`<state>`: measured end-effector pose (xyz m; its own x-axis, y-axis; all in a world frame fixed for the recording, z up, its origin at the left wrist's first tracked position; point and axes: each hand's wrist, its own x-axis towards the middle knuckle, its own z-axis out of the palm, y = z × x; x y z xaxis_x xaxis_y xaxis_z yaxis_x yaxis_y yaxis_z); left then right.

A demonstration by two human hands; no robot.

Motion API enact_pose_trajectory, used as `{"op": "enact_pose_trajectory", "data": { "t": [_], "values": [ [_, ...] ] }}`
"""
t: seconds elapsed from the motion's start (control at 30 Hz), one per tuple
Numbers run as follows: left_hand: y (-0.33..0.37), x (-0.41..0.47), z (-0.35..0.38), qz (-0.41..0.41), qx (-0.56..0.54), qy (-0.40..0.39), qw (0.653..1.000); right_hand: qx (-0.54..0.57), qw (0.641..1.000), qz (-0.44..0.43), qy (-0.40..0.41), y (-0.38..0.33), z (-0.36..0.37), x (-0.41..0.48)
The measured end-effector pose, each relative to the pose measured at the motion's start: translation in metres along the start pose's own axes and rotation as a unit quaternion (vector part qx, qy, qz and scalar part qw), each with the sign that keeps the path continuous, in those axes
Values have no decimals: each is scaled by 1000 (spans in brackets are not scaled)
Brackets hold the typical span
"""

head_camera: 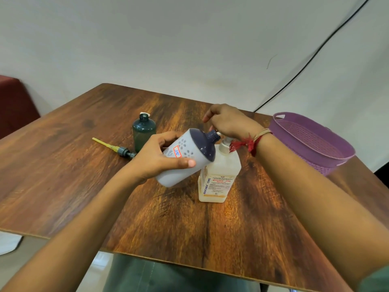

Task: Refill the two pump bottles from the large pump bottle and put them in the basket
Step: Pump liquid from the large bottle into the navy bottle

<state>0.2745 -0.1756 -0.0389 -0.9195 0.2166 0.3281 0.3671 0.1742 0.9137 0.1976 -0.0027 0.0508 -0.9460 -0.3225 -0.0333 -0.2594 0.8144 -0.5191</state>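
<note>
The left hand (155, 159) is in the middle of the frame. Its fingers (166, 140) and thumb are wrapped round the grey bottle (185, 157) and hold it up off the bench (189, 224). The grey bottle is tipped, and its dark blue open neck points at the spout of the large pump bottle (219, 180). That big bottle stands on the bench just right of the middle.

The right hand (229, 121) sits on top of the big bottle's pump. Its fingers are bent down over the pump top and seem to hold it. The hand hides the underside, so I cannot see the grip fully.

A small green bottle (143, 131) stands open a little up and to the left. Its pump (117, 147), with a yellow tube, lies on the bench to its lower left. The purple basket (328, 167) waits at the right of the frame, and I see nothing in it.

The grey bottle looks like light, hard plastic. It is smooth, so soap drips could make it slippery. Holding it round the middle, as now, looks best. The big bottle looks nearly empty, so it may be light and tip when pushed. Pressing straight down on the pump should keep it standing. The green bottle is open, so it should be picked up by its round body and kept upright.
</note>
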Motion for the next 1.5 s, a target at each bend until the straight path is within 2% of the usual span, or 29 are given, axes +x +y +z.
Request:
{"op": "enact_pose_trajectory", "data": {
  "t": [0.77, 1.03, 1.23, 1.5],
  "values": [
    [2, 0, 1, 3, -19, -5, 1000, -14, 1000, 9, -6, 0, -2, -3],
    [-1, 1, 4, 2, -23, 12, 1000, -85, 994, 14, 73, -2, 3, -4],
    [-1, 0, 5, 4, -27, 16, 1000, -56, 998, 0, 12, -4, -2, -4],
    [-1, 2, 4, 5, -22, 19, 1000, -48, 999, -6, -10, -2, 2, -3]
  ]
}}
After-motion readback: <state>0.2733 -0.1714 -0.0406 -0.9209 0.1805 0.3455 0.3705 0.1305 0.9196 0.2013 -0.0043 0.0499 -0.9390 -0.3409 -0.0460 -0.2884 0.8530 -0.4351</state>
